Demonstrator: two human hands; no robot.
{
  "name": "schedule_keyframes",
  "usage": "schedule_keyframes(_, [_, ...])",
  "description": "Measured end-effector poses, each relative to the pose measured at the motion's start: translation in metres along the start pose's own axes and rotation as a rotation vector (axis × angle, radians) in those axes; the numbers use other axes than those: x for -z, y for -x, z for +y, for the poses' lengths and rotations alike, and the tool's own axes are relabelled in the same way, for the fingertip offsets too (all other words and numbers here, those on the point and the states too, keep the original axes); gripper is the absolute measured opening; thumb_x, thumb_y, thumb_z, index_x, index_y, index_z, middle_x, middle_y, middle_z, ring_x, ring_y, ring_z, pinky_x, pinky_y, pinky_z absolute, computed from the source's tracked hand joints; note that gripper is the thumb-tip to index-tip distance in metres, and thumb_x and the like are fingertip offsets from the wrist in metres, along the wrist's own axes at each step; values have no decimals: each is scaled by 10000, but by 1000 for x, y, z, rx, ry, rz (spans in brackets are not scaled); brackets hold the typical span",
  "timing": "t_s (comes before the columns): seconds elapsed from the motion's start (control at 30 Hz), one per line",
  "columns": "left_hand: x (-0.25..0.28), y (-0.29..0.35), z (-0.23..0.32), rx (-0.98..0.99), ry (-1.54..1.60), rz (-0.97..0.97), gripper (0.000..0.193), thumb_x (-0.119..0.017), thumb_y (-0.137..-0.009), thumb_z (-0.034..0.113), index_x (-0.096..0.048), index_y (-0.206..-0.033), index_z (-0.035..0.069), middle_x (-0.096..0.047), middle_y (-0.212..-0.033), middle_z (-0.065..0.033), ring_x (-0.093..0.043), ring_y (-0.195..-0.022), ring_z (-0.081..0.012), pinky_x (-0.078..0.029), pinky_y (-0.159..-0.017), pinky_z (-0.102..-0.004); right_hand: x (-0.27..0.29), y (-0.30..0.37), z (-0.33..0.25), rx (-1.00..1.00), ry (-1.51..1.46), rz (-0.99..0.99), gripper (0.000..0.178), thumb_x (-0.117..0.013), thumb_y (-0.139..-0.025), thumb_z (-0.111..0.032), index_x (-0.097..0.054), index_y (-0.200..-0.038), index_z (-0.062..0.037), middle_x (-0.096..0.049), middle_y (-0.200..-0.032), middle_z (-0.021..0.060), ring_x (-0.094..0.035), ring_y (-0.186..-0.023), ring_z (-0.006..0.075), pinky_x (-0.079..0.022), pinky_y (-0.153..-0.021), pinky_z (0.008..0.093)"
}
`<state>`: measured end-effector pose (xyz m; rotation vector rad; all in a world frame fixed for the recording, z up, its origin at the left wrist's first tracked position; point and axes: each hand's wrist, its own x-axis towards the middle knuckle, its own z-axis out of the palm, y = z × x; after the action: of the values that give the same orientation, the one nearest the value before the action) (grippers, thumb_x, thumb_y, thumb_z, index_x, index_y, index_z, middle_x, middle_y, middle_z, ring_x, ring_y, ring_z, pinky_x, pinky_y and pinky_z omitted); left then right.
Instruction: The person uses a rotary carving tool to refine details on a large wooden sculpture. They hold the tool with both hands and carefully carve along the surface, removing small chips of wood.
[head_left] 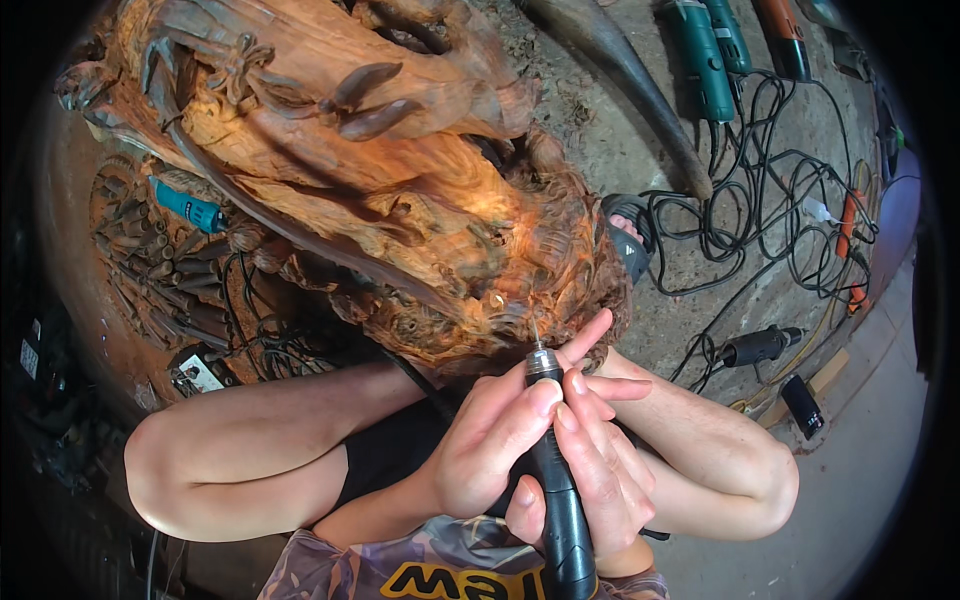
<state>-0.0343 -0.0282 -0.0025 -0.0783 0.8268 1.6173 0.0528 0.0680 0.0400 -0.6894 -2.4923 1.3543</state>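
Both L hand (490, 430) and R hand (610, 465) are closed round one thing, a black rotary handpiece (565, 505), held near, just R of centre, nose pointing far. L thumb (545, 397) presses just behind the metal collar (541, 362); R hand wraps the R side. A couple of fingers (622, 388) stick out R past the tool; can't tell for sure which hand they belong to. Thin bit (536, 330) points at the near end of a big reddish-brown carved wood piece (330, 190), which fills the middle & runs off far L. Tip touching the wood or just short of it: can't tell.

Step in hand, at a guess: fine detail work on that near end. Next move prob. calls for a steady two-hand hold, light pressure, & keeping the bit clear of the fingers and the bare legs (240, 440) either side.

Round about: teal power tool (188, 207) L of the wood; green power tools (703, 65) far R, orange one (780, 30) beside them; tangled black cables (745, 195) on the R; black corded tool (760, 347) & dark phone (802, 406) nearer, also R.
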Motion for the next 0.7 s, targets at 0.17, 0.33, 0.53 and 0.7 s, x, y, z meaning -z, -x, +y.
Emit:
schedule_keyframes(0.17, [3,0,1,10,16,-8,524,-308,-1086,276,-374,-1454,-91,-570,-1376,-278,-637,-1075,-220,-452,-1024,-372,-3,-1,2,9,3,17,390,-698,-861,-146,-653,-1132,131,-658,-1120,356,-716,-1000,406,-621,-808,412])
schedule_keyframes(0.33, [3,-5,4,15,46,-7,548,-302,-1089,264,-308,-1496,-102,-592,-1349,-271,-617,-1125,-212,-427,-1045,-359,-4,-4,4,9,11,10,393,-697,-872,-156,-653,-1140,128,-657,-1126,354,-716,-1000,403,-619,-810,412])
schedule_keyframes(0.53, [4,-7,8,23,71,-21,561,-295,-1089,246,-241,-1526,-102,-612,-1325,-256,-587,-1185,-199,-367,-1101,-351,-5,-6,6,18,10,9,394,-679,-911,-188,-652,-1151,124,-660,-1131,341,-714,-1006,400,-613,-840,418])
schedule_keyframes(0.7, [3,-9,10,37,64,-11,555,-290,-1091,238,-234,-1531,-95,-614,-1321,-252,-575,-1202,-188,-347,-1117,-344,-5,-7,6,8,6,-2,399,-684,-909,-186,-649,-1153,128,-660,-1131,341,-710,-1013,406,-610,-846,424])
